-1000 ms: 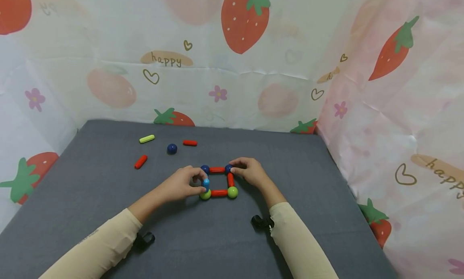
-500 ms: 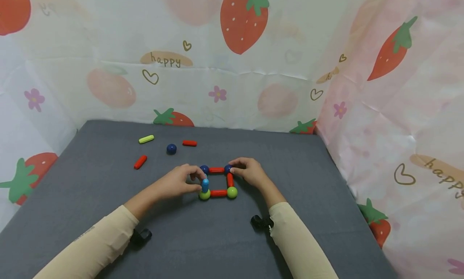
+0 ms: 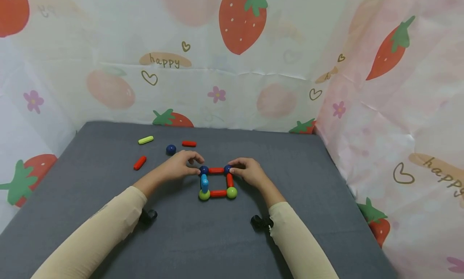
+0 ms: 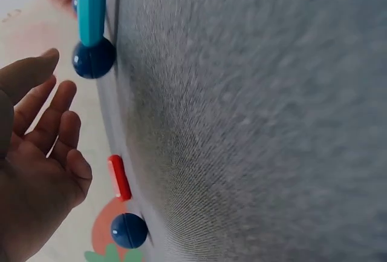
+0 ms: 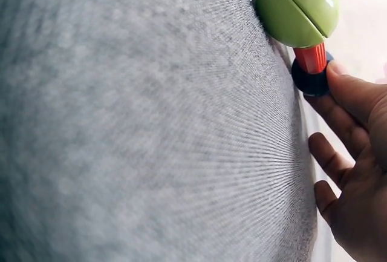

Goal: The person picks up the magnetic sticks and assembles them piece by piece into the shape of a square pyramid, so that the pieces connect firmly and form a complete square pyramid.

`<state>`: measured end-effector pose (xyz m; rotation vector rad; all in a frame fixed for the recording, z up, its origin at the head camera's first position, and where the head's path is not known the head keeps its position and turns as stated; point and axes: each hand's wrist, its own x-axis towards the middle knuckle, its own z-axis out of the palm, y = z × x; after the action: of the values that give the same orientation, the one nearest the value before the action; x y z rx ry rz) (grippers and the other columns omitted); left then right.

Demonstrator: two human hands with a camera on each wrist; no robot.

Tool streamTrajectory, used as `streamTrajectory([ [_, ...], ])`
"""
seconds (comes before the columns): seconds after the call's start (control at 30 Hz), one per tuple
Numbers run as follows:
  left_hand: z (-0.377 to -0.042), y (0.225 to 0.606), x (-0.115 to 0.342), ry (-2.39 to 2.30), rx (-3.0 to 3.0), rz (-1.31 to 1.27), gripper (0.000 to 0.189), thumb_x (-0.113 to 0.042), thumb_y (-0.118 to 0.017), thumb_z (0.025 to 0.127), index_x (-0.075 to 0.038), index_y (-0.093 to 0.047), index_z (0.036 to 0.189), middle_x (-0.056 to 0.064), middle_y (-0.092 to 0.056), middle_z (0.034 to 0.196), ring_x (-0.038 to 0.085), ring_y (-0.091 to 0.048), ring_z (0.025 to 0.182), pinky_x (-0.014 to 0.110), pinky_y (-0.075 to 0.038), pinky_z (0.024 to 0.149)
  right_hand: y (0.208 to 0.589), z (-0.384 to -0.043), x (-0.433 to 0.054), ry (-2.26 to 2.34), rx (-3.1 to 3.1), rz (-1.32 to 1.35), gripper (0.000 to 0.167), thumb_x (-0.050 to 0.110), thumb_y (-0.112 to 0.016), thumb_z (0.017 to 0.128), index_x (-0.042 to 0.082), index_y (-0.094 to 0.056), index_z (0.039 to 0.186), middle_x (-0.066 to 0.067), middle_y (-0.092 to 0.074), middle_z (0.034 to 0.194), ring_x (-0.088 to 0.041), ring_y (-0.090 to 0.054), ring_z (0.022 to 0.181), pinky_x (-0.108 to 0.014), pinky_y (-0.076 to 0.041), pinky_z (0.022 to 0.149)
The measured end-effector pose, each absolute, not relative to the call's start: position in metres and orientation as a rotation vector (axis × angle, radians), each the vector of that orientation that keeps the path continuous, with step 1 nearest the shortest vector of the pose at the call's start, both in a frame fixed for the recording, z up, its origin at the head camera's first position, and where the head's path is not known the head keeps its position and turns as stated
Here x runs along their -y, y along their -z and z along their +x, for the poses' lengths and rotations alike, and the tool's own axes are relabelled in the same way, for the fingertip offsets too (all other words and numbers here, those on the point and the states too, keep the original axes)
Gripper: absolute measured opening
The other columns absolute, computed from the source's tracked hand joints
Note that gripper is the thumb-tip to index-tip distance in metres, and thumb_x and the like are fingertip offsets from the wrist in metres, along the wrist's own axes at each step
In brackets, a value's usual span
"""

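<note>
On the grey cloth lies a square of magnetic balls and rods. Two dark blue balls form its far corners, two green balls (image 3: 231, 192) the near ones. Red rods (image 3: 218, 193) make three sides; a blue rod (image 4: 92, 14) makes the left one. A second blue rod (image 3: 205, 186) stands up from the near left green ball (image 3: 204, 194). My left hand (image 3: 177, 165) hovers beside the far left blue ball (image 4: 94, 58), its thumb and fingers spread apart. With thumb and index finger my right hand (image 3: 250, 172) pinches the far right blue ball (image 5: 311, 78).
Behind and left of the square lie a loose dark blue ball (image 3: 171, 150), a red rod (image 3: 189, 143), another red rod (image 3: 139, 163) and a yellow-green rod (image 3: 146, 140). A strawberry-print curtain (image 3: 232, 81) surrounds the table (image 3: 290, 158) at the back and sides.
My left hand has moved away from the upright blue rod, back to the far left blue ball. The left-side blue rod now shows. My right hand keeps its place.
</note>
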<state>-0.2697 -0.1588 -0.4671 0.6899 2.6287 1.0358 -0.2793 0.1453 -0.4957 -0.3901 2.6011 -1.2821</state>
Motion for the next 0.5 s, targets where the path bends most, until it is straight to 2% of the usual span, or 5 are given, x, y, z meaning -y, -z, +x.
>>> streamTrajectory([
  [0.27, -0.285, 0.479, 0.155, -0.983, -2.537, 0.74, 0.037, -0.02, -0.07, 0.099, -0.013, -0.065, 0.135, 0.007, -0.065, 0.136, 0.028, -0.06, 0.126, 0.048, -0.05, 0.103, 0.496, -0.28, -0.145, 1.284, -2.59, -0.407, 0.026, 0.028, -0.072, 0.097, 0.024, -0.075, 0.123, 0.003, -0.073, 0.116, -0.016, -0.065, 0.106, -0.04, -0.053, 0.092],
  [0.5, -0.287, 0.48, 0.152, -0.921, -2.543, 0.743, 0.033, -0.019, -0.068, 0.1, -0.017, -0.068, 0.133, 0.005, -0.067, 0.133, 0.026, -0.06, 0.125, 0.048, -0.048, 0.104, 0.495, -0.282, -0.143, 1.272, -2.589, -0.407, 0.025, 0.029, -0.072, 0.098, 0.024, -0.075, 0.122, 0.003, -0.073, 0.117, -0.017, -0.065, 0.107, -0.041, -0.053, 0.093],
])
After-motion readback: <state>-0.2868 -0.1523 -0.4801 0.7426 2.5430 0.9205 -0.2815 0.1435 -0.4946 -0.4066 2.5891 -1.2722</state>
